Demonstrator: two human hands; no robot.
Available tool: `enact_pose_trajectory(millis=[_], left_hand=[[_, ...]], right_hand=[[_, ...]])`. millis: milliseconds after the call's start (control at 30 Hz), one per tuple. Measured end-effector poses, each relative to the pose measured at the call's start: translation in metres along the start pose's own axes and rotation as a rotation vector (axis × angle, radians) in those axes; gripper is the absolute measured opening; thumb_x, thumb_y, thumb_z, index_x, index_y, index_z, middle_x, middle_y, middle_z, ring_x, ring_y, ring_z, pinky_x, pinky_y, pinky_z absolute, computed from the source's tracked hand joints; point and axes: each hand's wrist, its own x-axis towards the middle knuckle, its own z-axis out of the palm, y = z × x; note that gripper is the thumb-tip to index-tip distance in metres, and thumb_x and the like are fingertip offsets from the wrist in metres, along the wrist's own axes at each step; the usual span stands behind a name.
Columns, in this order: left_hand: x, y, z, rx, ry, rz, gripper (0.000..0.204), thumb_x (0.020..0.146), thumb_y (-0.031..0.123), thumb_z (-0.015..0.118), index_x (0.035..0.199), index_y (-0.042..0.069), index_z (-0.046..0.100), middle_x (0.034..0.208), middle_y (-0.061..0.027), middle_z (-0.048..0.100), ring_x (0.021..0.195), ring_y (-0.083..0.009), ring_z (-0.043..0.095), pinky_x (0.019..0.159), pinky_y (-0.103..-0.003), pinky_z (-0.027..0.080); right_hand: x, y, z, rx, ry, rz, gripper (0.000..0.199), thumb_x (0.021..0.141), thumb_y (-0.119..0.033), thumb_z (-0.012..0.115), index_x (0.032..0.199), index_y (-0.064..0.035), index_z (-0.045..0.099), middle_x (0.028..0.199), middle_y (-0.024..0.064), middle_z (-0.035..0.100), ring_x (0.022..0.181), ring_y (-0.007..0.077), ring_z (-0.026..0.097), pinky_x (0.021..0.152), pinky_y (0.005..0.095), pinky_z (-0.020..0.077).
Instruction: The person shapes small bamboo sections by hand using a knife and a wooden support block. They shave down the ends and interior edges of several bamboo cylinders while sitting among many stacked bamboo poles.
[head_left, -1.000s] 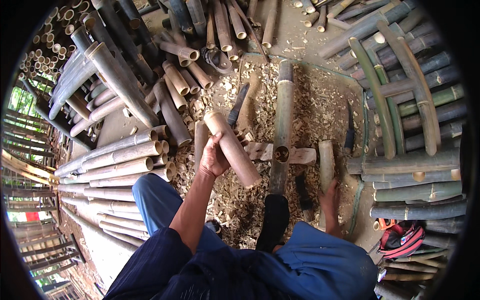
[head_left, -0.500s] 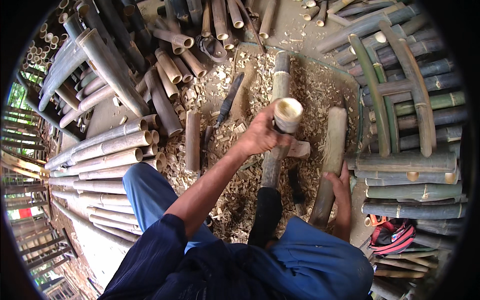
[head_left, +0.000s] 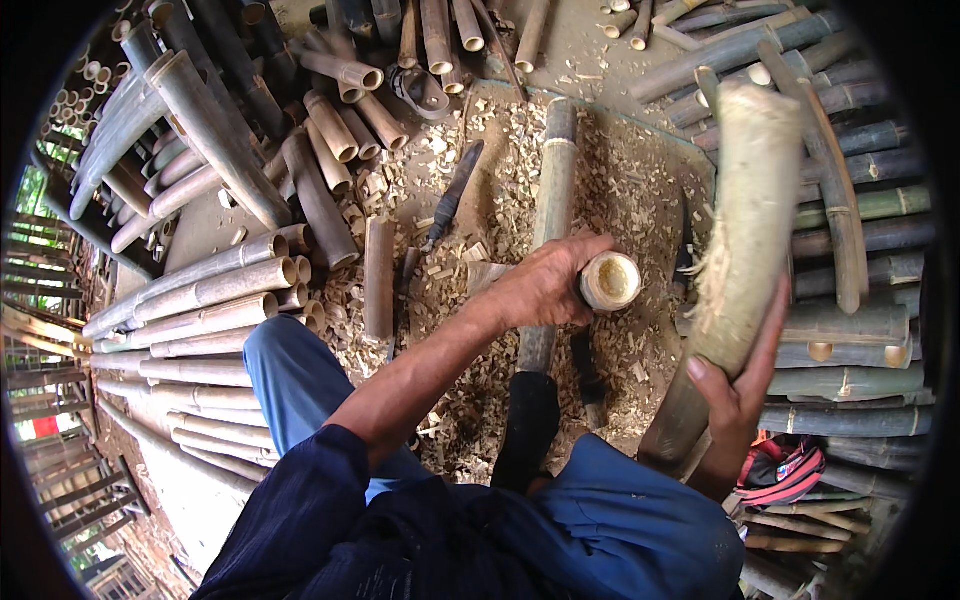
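My left hand wraps round a bamboo tube, whose pale, round end faces up. Below that hand, a long bamboo pole lies on the ground, running down to a dark-covered foot. On the right, my right hand grips a thick bamboo length by its darker lower part. It is tilted, its pale upper part raised and slightly blurred, with frayed fibres along the left side. A broad-bladed knife with a dark handle lies on the chips to the left.
Wood chips cover the ground between my knees. Bamboo poles are stacked at left and at right. A short bamboo piece stands out among the chips. A red and black bag sits at lower right.
My right hand has raised the thick bamboo length up and to the right, closer to view. My left hand has shifted right and slightly down with the bamboo tube.
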Motion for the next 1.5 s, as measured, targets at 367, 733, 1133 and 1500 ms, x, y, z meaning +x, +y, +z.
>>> enact_pose_trajectory(millis=[367,733,1133,1500], left_hand=[[0.003,-0.003,-0.007,-0.080,0.030,-0.026,0.068,0.065,0.001,0.087,0.127,0.008,0.060,0.118,-0.0123,0.067,0.117,-0.0332,0.065,0.108,-0.044,0.052],[0.004,-0.011,-0.035,-0.488,-0.210,-0.283,0.079,0.065,0.008,0.097,0.136,0.000,0.063,0.133,-0.0148,0.068,0.109,-0.0212,0.070,0.100,-0.034,0.057],[-0.001,-0.013,-0.036,-0.569,-0.195,-0.220,0.077,0.065,0.031,0.099,0.124,-0.007,0.067,0.099,-0.0134,0.080,0.095,-0.0218,0.074,0.095,-0.038,0.057],[-0.023,-0.036,0.020,-0.458,0.055,-0.236,0.082,0.091,0.024,0.082,0.155,0.000,0.038,0.140,-0.0249,0.059,0.134,-0.0325,0.057,0.113,-0.048,0.050]], right_hand=[[-0.007,0.004,0.010,-0.325,-0.145,-0.121,0.109,0.075,-0.011,0.072,0.165,0.0024,0.012,0.165,0.0251,0.028,0.150,0.0358,0.036,0.122,0.0428,0.0307],[0.010,-0.017,0.005,-0.326,-0.182,-0.226,0.101,0.079,-0.009,0.068,0.164,0.0019,0.015,0.168,0.0238,0.024,0.154,0.0361,0.030,0.123,0.0474,0.0325],[0.019,-0.031,0.004,-0.226,-0.239,-0.148,0.098,0.081,-0.002,0.069,0.164,0.0028,0.017,0.164,0.0266,0.034,0.147,0.0353,0.042,0.120,0.0436,0.0368],[0.014,0.016,0.012,-0.456,-0.484,-0.018,0.104,0.080,-0.008,0.078,0.166,-0.0051,0.020,0.161,0.0279,0.039,0.146,0.0378,0.046,0.119,0.0424,0.0376]])
